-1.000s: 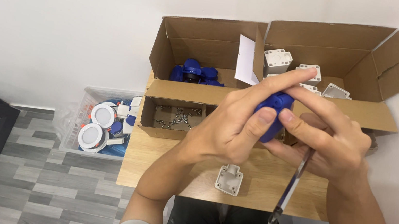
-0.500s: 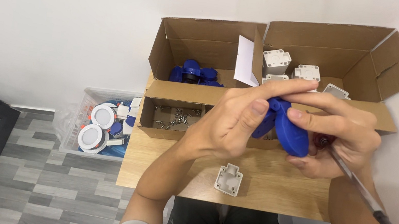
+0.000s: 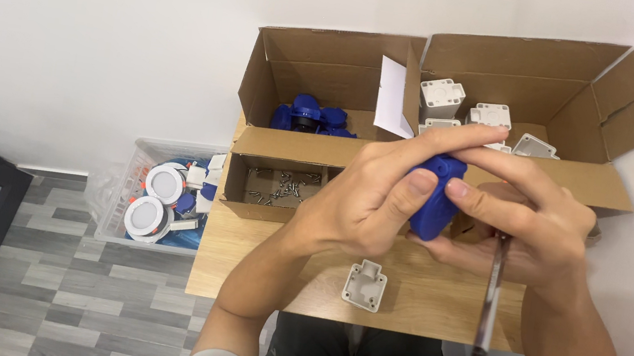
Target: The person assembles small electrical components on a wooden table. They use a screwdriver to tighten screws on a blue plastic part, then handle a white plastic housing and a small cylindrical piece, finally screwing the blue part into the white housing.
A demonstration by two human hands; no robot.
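Both hands are meeting above the wooden counter (image 3: pixel 432 302), in front of the boxes. The left hand (image 3: pixel 367 202) is curling its fingers (image 3: pixel 430 140) over the top of a blue plastic part (image 3: pixel 436 199), thumb pressing against its near face. The right hand (image 3: pixel 529 224) is closing on the same part from the other side, index finger lying across its upper edge. That hand is also pinching a screwdriver (image 3: pixel 488 310) under its palm; the shaft is hanging down toward the counter's near edge, tip blurred. The blue part is sitting between the two hands, raised off the counter, just in front of the cardboard flaps.

Behind the hands, two open brown cardboard boxes are standing side by side against the white wall. The left cardboard box (image 3: pixel 325 63) is holding more blue parts (image 3: pixel 309 115), with a white paper slip (image 3: pixel 393 98) leaning at its right wall. The right cardboard box (image 3: pixel 546 78) is holding white square housings (image 3: pixel 442 98), piled loosely. In front of the left box, a small shallow cardboard tray (image 3: pixel 238 179) is holding loose silver screws (image 3: pixel 283 186). No readable label is showing on any box.

One white housing (image 3: pixel 365 285) is lying alone on the counter, open side up, near the left forearm. On the grey floor to the left, a clear plastic bin (image 3: pixel 114 207) is holding round white fixtures (image 3: pixel 165 183) with orange clips and some blue pieces.
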